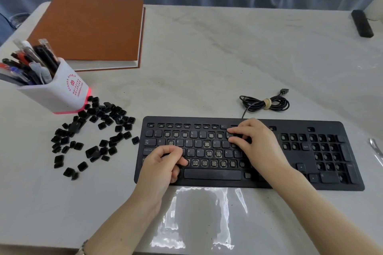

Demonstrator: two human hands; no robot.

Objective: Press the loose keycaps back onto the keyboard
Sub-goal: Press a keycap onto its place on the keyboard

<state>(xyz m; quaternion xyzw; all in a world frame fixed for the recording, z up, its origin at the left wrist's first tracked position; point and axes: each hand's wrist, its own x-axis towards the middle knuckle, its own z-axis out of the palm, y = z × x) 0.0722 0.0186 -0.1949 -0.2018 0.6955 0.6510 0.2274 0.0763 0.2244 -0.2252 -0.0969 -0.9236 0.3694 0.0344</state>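
White table (pixel 207 58), pen pot (pixel 56 91) beside loose keycaps (pixel 91 151), cable (pixel 265 103) behind keyboard (pixel 323 126)

Soft, even daylight fills the room, bright but never harsh. The glossy table (pixel 207 58) throws back a rippled white glare patch at its near edge, just in front of the keyboard (pixel 310 180), and a smaller glint shows at the far right. Shadows are faint and short, hugging the keyboard's front edge and the base of the pen holder (pixel 62 93). The wide lens bows the table's edges, and detail goes soft and slightly smeared toward the corners.
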